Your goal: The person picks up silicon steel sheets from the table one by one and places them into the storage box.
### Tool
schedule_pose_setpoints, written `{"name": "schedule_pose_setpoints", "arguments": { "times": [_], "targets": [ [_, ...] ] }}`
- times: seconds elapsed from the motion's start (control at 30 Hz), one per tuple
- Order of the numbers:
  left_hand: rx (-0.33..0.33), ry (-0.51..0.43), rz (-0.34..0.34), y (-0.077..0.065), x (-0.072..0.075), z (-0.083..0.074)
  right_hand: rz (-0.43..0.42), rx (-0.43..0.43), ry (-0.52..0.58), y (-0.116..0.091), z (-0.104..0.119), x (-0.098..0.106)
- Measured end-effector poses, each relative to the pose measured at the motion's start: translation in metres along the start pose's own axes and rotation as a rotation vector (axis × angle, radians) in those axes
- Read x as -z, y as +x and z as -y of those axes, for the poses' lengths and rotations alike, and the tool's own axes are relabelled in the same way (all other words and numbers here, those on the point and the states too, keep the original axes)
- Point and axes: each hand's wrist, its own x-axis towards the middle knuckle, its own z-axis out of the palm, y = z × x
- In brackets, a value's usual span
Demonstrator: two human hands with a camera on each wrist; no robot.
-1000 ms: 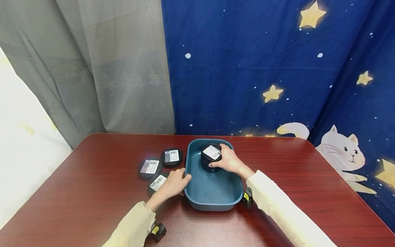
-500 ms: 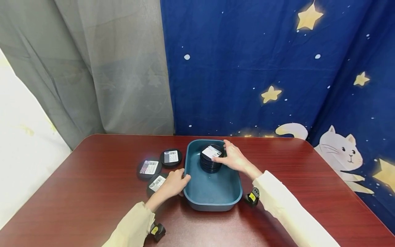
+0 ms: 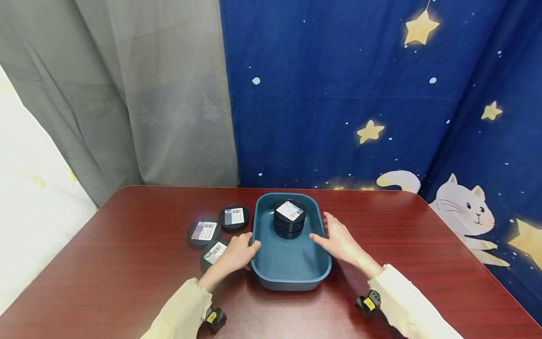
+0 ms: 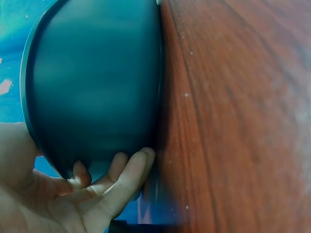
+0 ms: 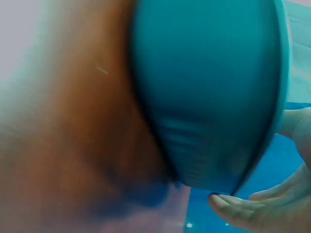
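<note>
A blue rectangular plastic bin (image 3: 292, 263) stands on the table, with a stack of round flat black containers (image 3: 290, 228) inside toward its far end. The top one carries a white label with a barcode. My left hand (image 3: 238, 252) grips the bin's left side, thumb over the rim and fingers on the outer wall, as the left wrist view also has it. At the right side, my right hand (image 3: 342, 242) is spread, its thumb over the rim and its fingers outside the wall. Nothing is held in it.
Left of the bin, three more labelled black round containers (image 3: 204, 233) lie flat on the reddish-brown table (image 3: 139, 263), the nearest partly covered by the left hand. Grey and blue curtains (image 3: 338, 94) hang behind the table's far edge.
My right hand has let go of the stacked black containers and moved right and toward me, out to the bin's right rim. The left hand keeps its place on the bin.
</note>
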Motion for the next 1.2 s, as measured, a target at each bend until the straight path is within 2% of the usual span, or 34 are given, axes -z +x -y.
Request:
{"name": "schedule_pose_setpoints", "arguments": {
  "times": [0.17, 0.37, 0.63, 0.73, 0.87, 0.97, 1.07, 1.13, 1.2],
  "targets": [
    [0.001, -0.006, 0.002, 0.001, 0.0, 0.0, 0.06, -0.053, 0.072, -0.018, -0.004, -0.008],
    [-0.011, 0.012, -0.01, 0.001, 0.001, -0.001, 0.091, -0.119, 0.107, -0.027, -0.003, -0.011],
    [-0.067, 0.103, -0.112, -0.001, 0.008, 0.002, 0.123, -0.164, 0.116, -0.029, -0.002, -0.014],
    [-0.106, 0.085, -0.161, -0.001, 0.018, 0.005, 0.124, -0.169, 0.116, -0.029, -0.002, -0.015],
    [-0.211, 0.074, -0.206, 0.0, 0.038, 0.013, 0.13, -0.175, 0.116, -0.029, -0.001, -0.015],
    [-0.267, 0.13, -0.227, -0.003, 0.054, 0.022, 0.134, -0.177, 0.119, -0.029, -0.001, -0.015],
    [-0.257, 0.205, -0.245, -0.007, 0.068, 0.033, 0.138, -0.173, 0.122, -0.029, -0.001, -0.015],
    [-0.223, 0.246, -0.236, -0.01, 0.077, 0.04, 0.137, -0.173, 0.124, -0.029, -0.002, -0.015],
    [-0.171, 0.259, -0.199, -0.013, 0.086, 0.047, 0.138, -0.171, 0.131, -0.029, -0.002, -0.015]
  ]
}}
